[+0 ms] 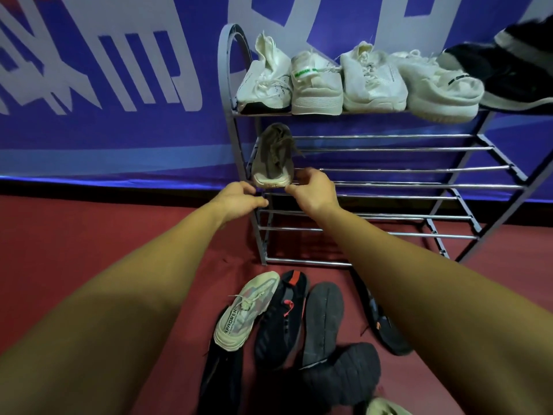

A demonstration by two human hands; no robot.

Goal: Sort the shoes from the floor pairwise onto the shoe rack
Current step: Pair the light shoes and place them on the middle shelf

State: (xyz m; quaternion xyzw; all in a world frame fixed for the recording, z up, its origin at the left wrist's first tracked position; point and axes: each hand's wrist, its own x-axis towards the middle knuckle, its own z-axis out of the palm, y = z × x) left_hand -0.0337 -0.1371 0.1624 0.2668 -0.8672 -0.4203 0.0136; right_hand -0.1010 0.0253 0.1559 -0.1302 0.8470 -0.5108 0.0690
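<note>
Head view: a metal shoe rack (419,185) stands against a blue banner (119,139) with big white letters, on a red floor (74,241). On its top shelf four white shoes (371,82) stand in a row, and one black shoe (514,76) with a pale sole is at the right end, blurred and partly over the edge.

On the middle shelf, at the left end, there is one grey-brown shoe (272,157) with its toe pointing to the person. Both bare arms reach to it. The right hand (314,193) is at the right side of the toe, with thumb and fingers bent toward it. The fingertips seem to touch the toe, but I cannot tell if they really grip it. The left hand (239,199) is just below and left of the toe, with fingers curled in. If it touches the shoe or the bar, I cannot tell.

On the floor before the rack lies a heap of shoes: a pale sneaker (242,310) with printed letters, just beside it a black shoe with red marks (281,319), then a dark shoe lying sole up (323,322), and a dark grey shoe (344,375) below it. One more black shoe (386,327) is partly hidden by the right forearm.
</note>
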